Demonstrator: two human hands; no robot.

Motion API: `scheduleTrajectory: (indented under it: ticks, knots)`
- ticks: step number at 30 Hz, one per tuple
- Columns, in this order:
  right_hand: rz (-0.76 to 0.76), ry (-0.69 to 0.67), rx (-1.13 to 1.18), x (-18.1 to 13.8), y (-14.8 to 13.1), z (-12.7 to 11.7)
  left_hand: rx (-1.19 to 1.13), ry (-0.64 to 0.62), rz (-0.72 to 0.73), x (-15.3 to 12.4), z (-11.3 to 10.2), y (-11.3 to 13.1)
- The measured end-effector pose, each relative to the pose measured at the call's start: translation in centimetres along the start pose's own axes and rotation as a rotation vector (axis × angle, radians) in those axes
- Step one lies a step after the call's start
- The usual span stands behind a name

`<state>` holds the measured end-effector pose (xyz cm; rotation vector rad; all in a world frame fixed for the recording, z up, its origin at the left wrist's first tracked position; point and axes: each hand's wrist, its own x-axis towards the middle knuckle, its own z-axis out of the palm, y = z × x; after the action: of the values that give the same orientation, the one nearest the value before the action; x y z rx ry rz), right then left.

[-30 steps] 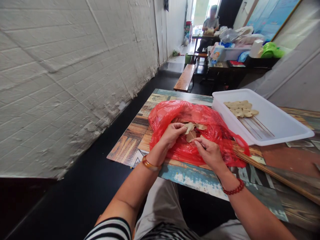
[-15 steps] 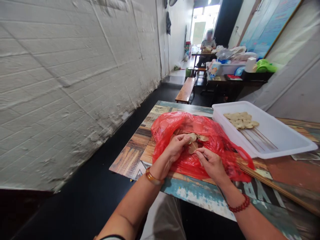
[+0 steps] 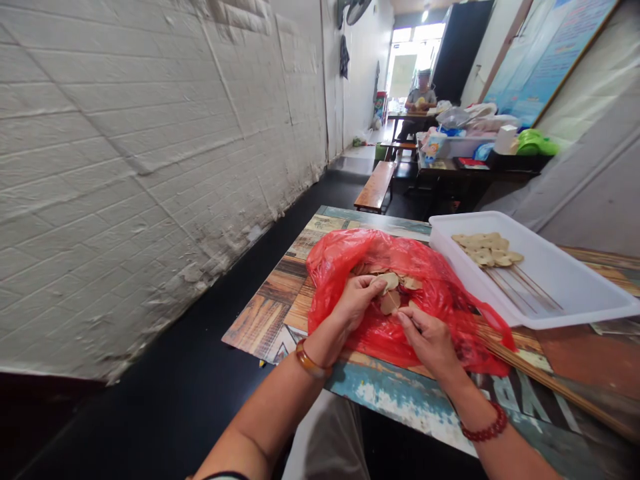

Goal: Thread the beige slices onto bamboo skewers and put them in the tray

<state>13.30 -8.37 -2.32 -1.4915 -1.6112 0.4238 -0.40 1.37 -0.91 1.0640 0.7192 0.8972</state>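
Over an open red plastic bag (image 3: 345,260), my left hand (image 3: 357,300) pinches a thin, pale tan round slice (image 3: 386,283) between thumb and fingers. My right hand (image 3: 425,333) is closed on a thin wooden skewer (image 3: 393,301), whose far end meets the slice; whether it passes through cannot be made out. More slices (image 3: 411,283) lie in the bag, just beyond my fingers. To the right, a white plastic tray (image 3: 590,293) holds skewered slices (image 3: 487,248) with their sticks pointing toward me.
A bundle of bare skewers (image 3: 555,377) lies on the wood-patterned table (image 3: 270,313), right of the bag. Beyond stand a wooden bench (image 3: 376,187) and a second table with bags and green containers (image 3: 535,143). A person (image 3: 421,100) sits at the back. A white wall (image 3: 150,167) runs along the left.
The camera view has tilted slightly, so everything sits a little lower in the picture. Both hands keep their hold on the slice and skewer, nearly in place over the bag.
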Motion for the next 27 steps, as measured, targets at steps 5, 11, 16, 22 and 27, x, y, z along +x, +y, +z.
scheduleTrajectory:
  ticks: [5, 11, 16, 22, 27]
  knots:
    - [-0.004, 0.022, -0.008, 0.0, 0.2, 0.0, 0.007, -0.056, -0.017, -0.3, 0.5, 0.3]
    - [0.023, 0.025, 0.007, 0.1, 0.1, -0.1, 0.012, -0.151, -0.036, -0.9, 1.3, 0.3]
    - [0.064, 0.058, 0.027, 0.2, 0.1, -0.6, 0.028, -0.109, 0.028, -0.4, 0.8, 0.5]
    - [0.171, 0.172, 0.102, 0.3, 0.4, -2.0, 0.544, 0.069, 0.268, 0.7, -0.7, 0.3]
    - [0.183, 0.219, 0.134, 0.4, 0.6, -2.5, 1.252, 0.050, 0.376, 0.0, -0.1, -0.1]
